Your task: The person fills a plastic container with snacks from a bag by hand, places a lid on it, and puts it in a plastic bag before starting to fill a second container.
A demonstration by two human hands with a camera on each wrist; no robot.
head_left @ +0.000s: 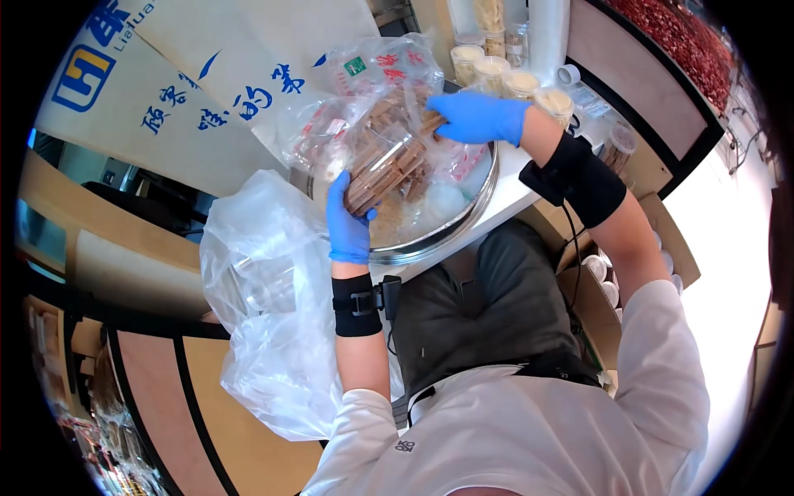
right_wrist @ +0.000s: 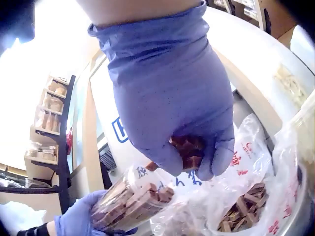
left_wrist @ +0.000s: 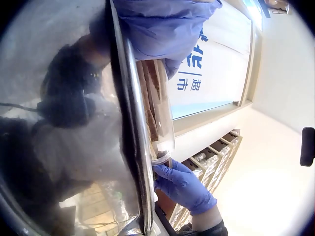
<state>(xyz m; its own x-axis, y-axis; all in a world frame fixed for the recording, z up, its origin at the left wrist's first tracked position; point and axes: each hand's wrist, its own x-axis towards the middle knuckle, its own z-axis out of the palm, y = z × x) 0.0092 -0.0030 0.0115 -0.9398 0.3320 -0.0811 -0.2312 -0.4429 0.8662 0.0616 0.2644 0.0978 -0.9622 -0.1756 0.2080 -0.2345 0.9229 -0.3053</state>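
My blue-gloved left hand grips a clear plastic jar holding several brown stick-shaped pieces. The jar lies tilted above a round metal tray, its open end toward the right hand. In my gloved right hand, curled fingers hold a few brown sticks just above the jar's mouth in the right wrist view. Below that hand, an opened clear bag with red print contains more brown sticks. The left palm is hidden behind the jar in the head view.
Lidded jars of pale pieces stand behind the tray to the right. A large translucent plastic bag hangs at the left. An open cardboard box with white-lidded containers sits low on the right. A printed white panel borders the work area.
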